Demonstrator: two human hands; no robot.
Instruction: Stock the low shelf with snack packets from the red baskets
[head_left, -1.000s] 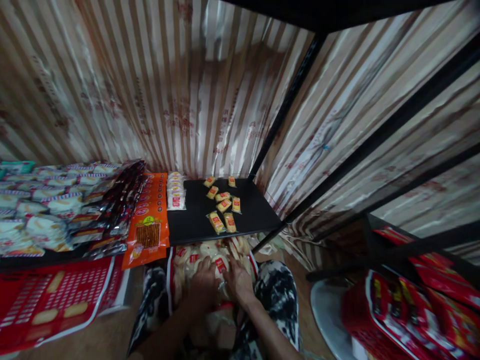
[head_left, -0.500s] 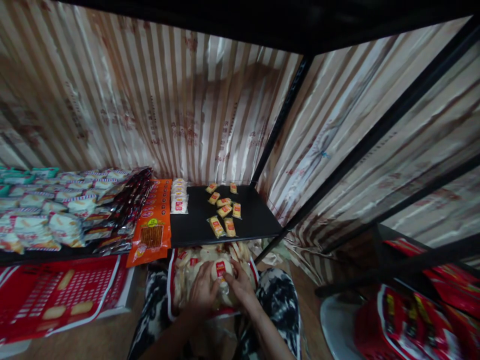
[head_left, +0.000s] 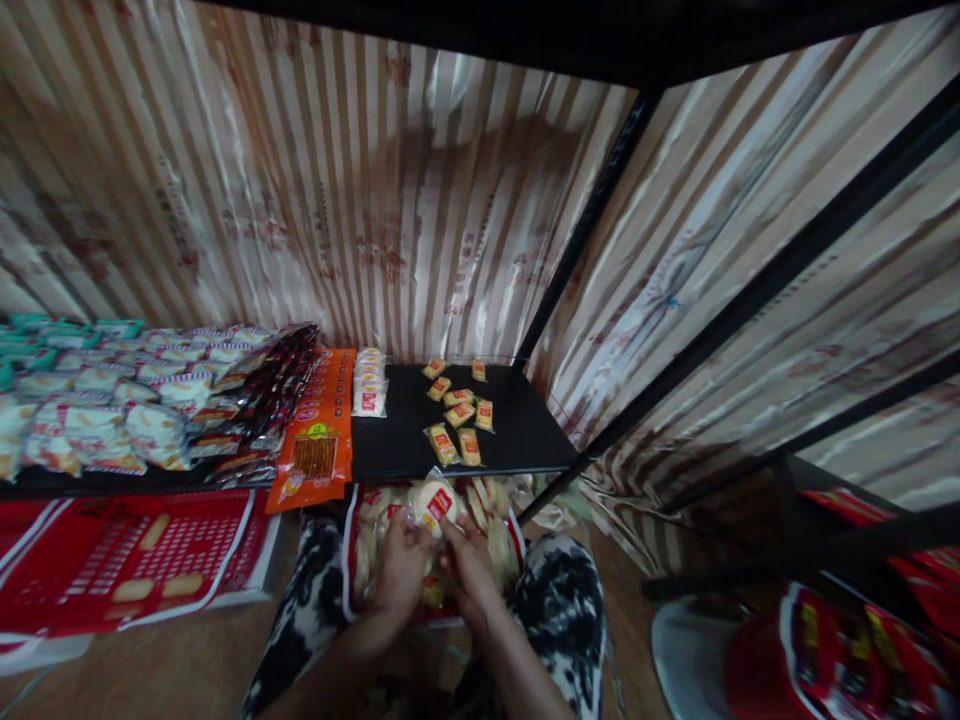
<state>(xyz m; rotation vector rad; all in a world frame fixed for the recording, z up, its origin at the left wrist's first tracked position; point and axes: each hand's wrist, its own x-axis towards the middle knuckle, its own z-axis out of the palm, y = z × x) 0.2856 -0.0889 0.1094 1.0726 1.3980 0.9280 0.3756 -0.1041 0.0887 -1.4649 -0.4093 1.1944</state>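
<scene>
Round packet in both your hands, over the basket, shelf on the far side

Your left hand point(head_left: 403, 562) and right hand point(head_left: 466, 562) have the round packet point(head_left: 435, 503) pinched between them, fingers and thumbs at its near edge; undersides of the fingers hidden. Red label faces up, set at a slant.

Key relation: packet lies on the far side of your grip, between the fingertips and the black shelf point(head_left: 397, 452). In this view its far corner meets the shelf's near edge; cannot tell whether they touch. The disc is round, so no clear long axis. Neither hand plainly nearer; the packet sits about midway between them.

Under your wrists: red basket with a white rim point(head_left: 348, 575), set between your knees in patterned trousers point(head_left: 564, 590), filled with more pale packets point(head_left: 491, 497), some on edge at the far right.

On the shelf: small yellow packets point(head_left: 459, 415) scattered, far from you and slightly right. Left of them, a row of white packets point(head_left: 370, 385), just beside an orange bag point(head_left: 319, 440) that overhangs the near edge.
</scene>
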